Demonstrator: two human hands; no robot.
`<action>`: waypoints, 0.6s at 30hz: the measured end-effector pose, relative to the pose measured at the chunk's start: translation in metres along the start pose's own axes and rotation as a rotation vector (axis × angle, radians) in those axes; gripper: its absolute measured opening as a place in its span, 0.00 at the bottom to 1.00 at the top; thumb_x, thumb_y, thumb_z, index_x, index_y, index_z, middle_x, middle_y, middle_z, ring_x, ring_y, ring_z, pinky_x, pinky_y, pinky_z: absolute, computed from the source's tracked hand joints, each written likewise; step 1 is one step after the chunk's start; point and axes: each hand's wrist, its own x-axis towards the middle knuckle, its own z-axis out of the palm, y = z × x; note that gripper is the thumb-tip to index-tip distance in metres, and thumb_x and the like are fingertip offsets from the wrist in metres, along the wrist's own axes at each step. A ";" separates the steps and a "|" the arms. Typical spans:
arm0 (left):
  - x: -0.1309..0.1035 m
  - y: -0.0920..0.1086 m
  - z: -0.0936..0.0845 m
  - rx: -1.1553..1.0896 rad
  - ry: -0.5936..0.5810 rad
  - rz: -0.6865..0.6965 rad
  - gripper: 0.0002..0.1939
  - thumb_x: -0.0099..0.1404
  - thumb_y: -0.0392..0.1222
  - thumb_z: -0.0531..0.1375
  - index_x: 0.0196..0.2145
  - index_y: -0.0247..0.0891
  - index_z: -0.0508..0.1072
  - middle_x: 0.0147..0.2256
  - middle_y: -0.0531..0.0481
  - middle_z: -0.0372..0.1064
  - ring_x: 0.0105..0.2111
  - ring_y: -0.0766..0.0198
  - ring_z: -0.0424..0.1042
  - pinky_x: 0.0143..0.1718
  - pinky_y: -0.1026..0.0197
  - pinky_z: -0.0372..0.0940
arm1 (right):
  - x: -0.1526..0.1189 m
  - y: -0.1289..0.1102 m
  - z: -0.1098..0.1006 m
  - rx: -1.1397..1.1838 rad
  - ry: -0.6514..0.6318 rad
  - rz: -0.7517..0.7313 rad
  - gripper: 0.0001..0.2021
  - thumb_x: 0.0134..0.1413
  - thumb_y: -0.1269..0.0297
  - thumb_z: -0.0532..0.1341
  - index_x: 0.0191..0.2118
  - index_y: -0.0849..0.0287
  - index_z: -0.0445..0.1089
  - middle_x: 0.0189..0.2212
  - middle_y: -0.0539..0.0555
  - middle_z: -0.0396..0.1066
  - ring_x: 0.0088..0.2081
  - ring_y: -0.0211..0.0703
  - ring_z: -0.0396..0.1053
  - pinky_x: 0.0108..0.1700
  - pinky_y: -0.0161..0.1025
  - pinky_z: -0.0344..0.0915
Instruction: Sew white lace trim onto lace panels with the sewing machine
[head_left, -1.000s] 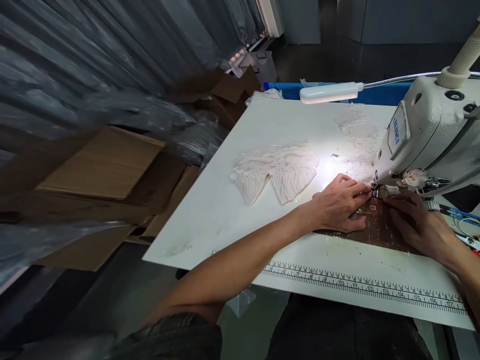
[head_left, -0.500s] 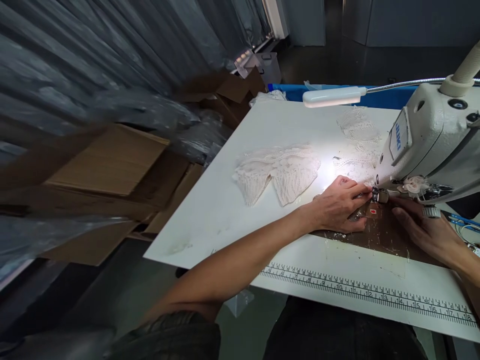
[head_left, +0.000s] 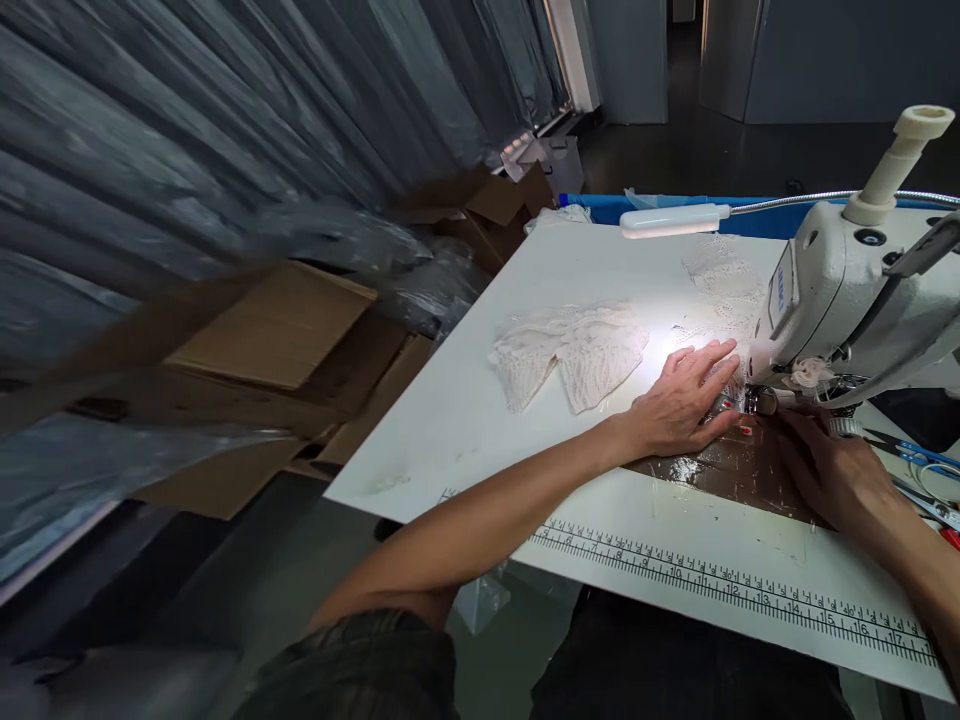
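My left hand (head_left: 686,400) lies palm down with fingers spread, just left of the presser foot (head_left: 761,399) of a white sewing machine (head_left: 825,280). Its fingertips rest on white lace fabric (head_left: 727,325) that runs back along the table. On the other side of the foot, my right hand (head_left: 832,465) is low on the brown machine bed (head_left: 720,480), fingers stretched toward the needle area. Its fingertips are partly hidden in shadow by the foot. A folded pair of white lace pieces (head_left: 574,350) lies to the left of my left hand.
A lamp (head_left: 671,221) on a flexible neck hangs over the white table (head_left: 442,440). A ruler strip (head_left: 720,590) runs along the front edge. Scissors and blue-handled tools (head_left: 926,455) lie at the right. Cardboard boxes (head_left: 274,320) and plastic stand left of the table.
My left hand has flattened, its fingers reaching farther back over the lace. My right hand remains beside the foot. The whole view has shifted slightly with my head.
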 end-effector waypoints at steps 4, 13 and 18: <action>0.014 -0.010 0.004 0.052 -0.034 -0.021 0.22 0.76 0.43 0.44 0.62 0.32 0.59 0.61 0.31 0.59 0.62 0.47 0.60 0.63 0.37 0.52 | -0.005 -0.006 0.005 -0.083 0.079 -0.011 0.21 0.70 0.60 0.46 0.55 0.64 0.71 0.42 0.65 0.70 0.43 0.57 0.67 0.41 0.50 0.66; 0.084 -0.048 0.004 0.144 -0.251 0.065 0.12 0.68 0.38 0.53 0.45 0.42 0.74 0.47 0.42 0.72 0.51 0.50 0.69 0.59 0.43 0.58 | -0.005 0.001 0.003 -0.147 0.046 -0.114 0.20 0.69 0.63 0.48 0.50 0.65 0.74 0.39 0.65 0.71 0.41 0.58 0.66 0.40 0.49 0.65; 0.060 -0.052 -0.006 0.130 -0.128 0.016 0.15 0.70 0.41 0.53 0.51 0.42 0.72 0.56 0.40 0.68 0.58 0.51 0.65 0.59 0.45 0.58 | -0.008 0.001 0.002 -0.165 0.090 -0.134 0.20 0.68 0.64 0.47 0.47 0.64 0.75 0.41 0.68 0.72 0.42 0.60 0.67 0.38 0.50 0.67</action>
